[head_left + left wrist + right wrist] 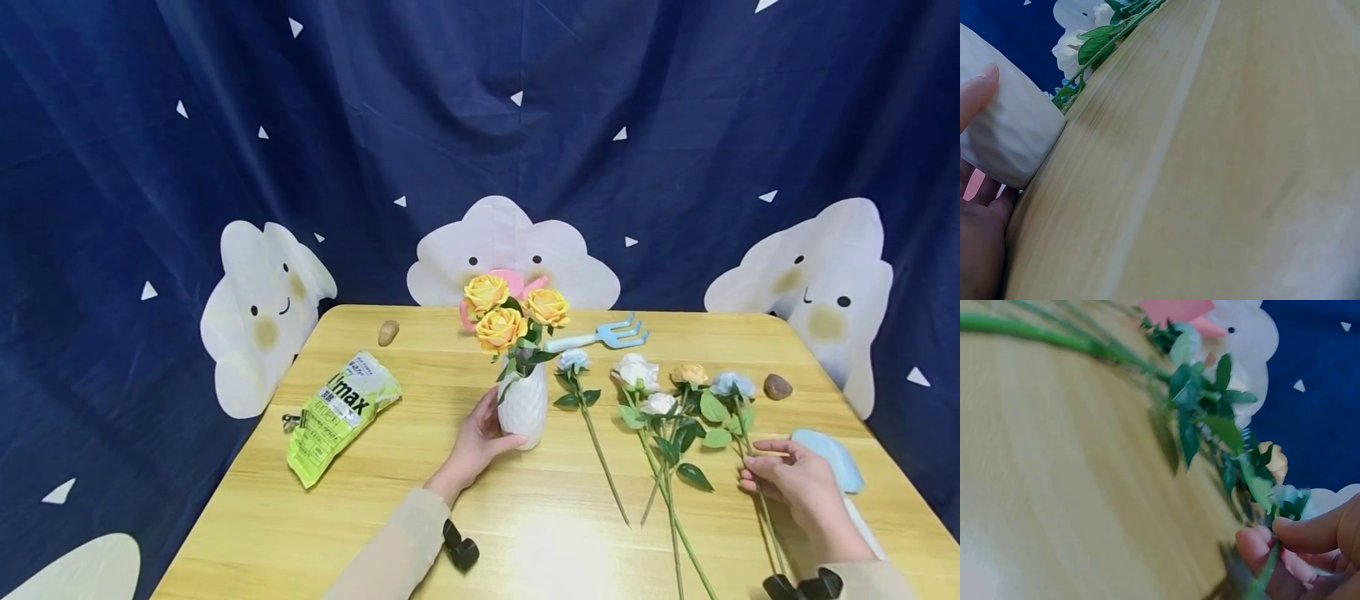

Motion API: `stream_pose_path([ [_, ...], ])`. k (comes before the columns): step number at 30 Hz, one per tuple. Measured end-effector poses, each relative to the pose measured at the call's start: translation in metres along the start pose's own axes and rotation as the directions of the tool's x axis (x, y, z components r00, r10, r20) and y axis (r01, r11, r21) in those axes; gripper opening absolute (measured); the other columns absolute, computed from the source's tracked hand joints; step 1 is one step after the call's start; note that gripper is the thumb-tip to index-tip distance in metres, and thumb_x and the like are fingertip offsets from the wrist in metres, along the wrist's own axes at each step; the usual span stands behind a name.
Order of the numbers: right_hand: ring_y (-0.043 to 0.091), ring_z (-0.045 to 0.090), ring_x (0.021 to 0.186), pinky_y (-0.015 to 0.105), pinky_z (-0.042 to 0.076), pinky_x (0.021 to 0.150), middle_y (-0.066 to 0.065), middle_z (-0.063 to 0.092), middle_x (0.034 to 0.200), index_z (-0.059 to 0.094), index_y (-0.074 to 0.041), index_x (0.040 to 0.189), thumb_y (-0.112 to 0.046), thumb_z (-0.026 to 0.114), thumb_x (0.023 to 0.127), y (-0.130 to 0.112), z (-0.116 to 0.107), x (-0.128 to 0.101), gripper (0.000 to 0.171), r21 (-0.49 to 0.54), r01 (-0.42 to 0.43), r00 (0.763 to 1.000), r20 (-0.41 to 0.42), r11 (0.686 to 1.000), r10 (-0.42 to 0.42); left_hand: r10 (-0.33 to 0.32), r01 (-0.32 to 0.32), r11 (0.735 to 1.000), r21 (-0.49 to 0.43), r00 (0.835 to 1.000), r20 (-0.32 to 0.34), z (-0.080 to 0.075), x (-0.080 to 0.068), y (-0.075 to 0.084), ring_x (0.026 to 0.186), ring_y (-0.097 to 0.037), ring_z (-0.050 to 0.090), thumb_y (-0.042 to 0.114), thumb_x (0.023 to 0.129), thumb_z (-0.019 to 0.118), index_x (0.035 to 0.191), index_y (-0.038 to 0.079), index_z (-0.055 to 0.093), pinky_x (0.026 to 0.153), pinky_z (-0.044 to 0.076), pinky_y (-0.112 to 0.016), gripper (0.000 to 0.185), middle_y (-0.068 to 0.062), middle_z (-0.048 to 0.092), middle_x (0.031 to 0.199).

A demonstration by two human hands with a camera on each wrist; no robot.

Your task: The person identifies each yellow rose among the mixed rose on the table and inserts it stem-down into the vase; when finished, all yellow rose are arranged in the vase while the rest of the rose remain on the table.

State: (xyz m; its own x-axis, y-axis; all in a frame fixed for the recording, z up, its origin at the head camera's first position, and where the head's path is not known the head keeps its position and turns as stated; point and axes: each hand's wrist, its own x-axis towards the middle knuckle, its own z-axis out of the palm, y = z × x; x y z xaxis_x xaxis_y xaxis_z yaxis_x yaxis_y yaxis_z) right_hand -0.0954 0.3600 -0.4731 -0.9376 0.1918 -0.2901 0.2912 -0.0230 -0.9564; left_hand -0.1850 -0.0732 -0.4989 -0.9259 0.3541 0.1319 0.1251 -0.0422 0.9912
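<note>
While my left hand (480, 437) curls round the side of the white dimpled ceramic vase (523, 407), thumb on its front and fingers wrapped behind, my right hand (795, 482) lies low on the pale wooden desk (420, 508) with thumb and fingertips (1259, 540) pinched together on the thin green stem of a pale blue artificial rose (732, 385). The vase stands upright near the desk's middle; the pinched rose lies flat at the right, its head pointing away from me.

I count three orange fabric roses (501, 328) standing in the vase. Five more stems lie loose on the desk: one small blue rose (573, 360) just beside the vase, two white ones (637, 371), one orange (689, 374), and the blue one I hold.

A crinkled lime-green plastic pouch (341, 414) lies at the left, a light blue toy rake (600, 337) behind the vase, and two smooth brown pebbles (387, 332) sit well apart at the far side.
</note>
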Motion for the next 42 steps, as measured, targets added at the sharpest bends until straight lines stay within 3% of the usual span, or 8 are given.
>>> stream_pose_path([
  [4,0.016,0.065,0.066,0.034,0.056,0.065,0.003,0.065,0.074,0.036,0.02,0.117,0.001,0.062,0.084,-0.002,0.001,0.0,0.046,-0.152,-0.063,0.997,-0.046,0.986,0.056,-0.004,0.004,1.0,-0.002,1.0,-0.004,0.0,0.0,0.0,0.127,-0.022,0.041,0.008,0.073,0.079,0.143,0.012,0.033,0.104,0.034,-0.038,0.084,-0.01,0.045,0.139],
  [8,0.013,0.063,0.063,0.031,0.055,0.059,-0.001,0.063,0.073,0.037,0.021,0.12,-0.008,0.063,0.085,-0.008,0.004,-0.006,0.052,-0.376,-0.021,0.995,-0.098,0.926,-0.018,-0.008,0.008,1.0,-0.006,1.0,-0.005,0.001,-0.001,-0.001,0.127,-0.022,0.041,0.008,0.073,0.079,0.144,0.012,0.033,0.104,0.034,-0.038,0.085,-0.01,0.045,0.139],
  [11,0.015,0.063,0.063,0.031,0.055,0.058,0.005,0.063,0.077,0.038,0.02,0.122,-0.011,0.063,0.087,-0.014,0.014,-0.013,0.053,-0.477,0.041,0.994,-0.07,0.878,-0.084,-0.008,0.008,1.0,-0.009,1.0,-0.003,0.0,-0.001,-0.002,0.127,-0.022,0.041,0.007,0.073,0.079,0.144,0.011,0.031,0.103,0.034,-0.038,0.086,-0.011,0.044,0.14],
  [14,0.02,0.064,0.066,0.034,0.056,0.061,0.012,0.064,0.082,0.038,0.02,0.121,-0.01,0.063,0.087,-0.015,0.032,-0.019,0.052,-0.433,0.085,0.996,0.012,0.897,-0.089,0.0,0.0,1.0,-0.009,1.0,-0.003,0.0,-0.001,-0.002,0.126,-0.023,0.042,0.007,0.073,0.079,0.144,0.011,0.03,0.102,0.036,-0.038,0.086,-0.011,0.044,0.139],
  [18,0.024,0.063,0.07,0.036,0.056,0.063,0.011,0.063,0.083,0.043,0.018,0.118,-0.007,0.064,0.086,-0.008,0.057,-0.023,0.045,-0.352,0.03,0.998,0.063,0.935,-0.009,0.013,-0.013,1.0,0.004,1.0,0.002,0.0,0.0,-0.002,0.125,-0.024,0.043,0.008,0.074,0.078,0.144,0.01,0.031,0.102,0.037,-0.039,0.085,-0.012,0.045,0.138],
  [22,0.025,0.062,0.071,0.037,0.055,0.063,0.011,0.061,0.083,0.048,0.015,0.114,-0.007,0.064,0.086,-0.001,0.073,-0.025,0.039,-0.33,-0.017,0.996,0.074,0.944,0.044,0.017,-0.017,1.0,0.006,1.0,0.011,0.0,0.0,-0.002,0.127,-0.024,0.041,0.006,0.075,0.077,0.145,0.009,0.029,0.102,0.036,-0.038,0.085,-0.013,0.043,0.14],
  [34,0.02,0.059,0.059,0.033,0.053,0.052,0.008,0.059,0.072,0.054,0.01,0.093,-0.005,0.07,0.08,0.003,0.099,-0.021,0.026,-0.482,0.04,0.999,0.05,0.875,-0.018,0.012,-0.012,1.0,0.0,1.0,0.002,-0.001,0.0,-0.002,0.127,-0.023,0.041,0.006,0.074,0.078,0.145,0.009,0.029,0.103,0.035,-0.038,0.085,-0.012,0.044,0.139],
  [42,0.021,0.058,0.059,0.036,0.055,0.054,0.009,0.058,0.072,0.053,0.011,0.094,0.0,0.066,0.079,0.0,0.101,-0.021,0.023,-0.44,0.018,0.998,0.057,0.898,0.008,0.026,-0.026,1.0,0.013,1.0,0.007,-0.001,0.0,-0.001,0.126,-0.022,0.041,0.007,0.075,0.078,0.144,0.01,0.031,0.103,0.035,-0.036,0.084,-0.011,0.044,0.139],
])
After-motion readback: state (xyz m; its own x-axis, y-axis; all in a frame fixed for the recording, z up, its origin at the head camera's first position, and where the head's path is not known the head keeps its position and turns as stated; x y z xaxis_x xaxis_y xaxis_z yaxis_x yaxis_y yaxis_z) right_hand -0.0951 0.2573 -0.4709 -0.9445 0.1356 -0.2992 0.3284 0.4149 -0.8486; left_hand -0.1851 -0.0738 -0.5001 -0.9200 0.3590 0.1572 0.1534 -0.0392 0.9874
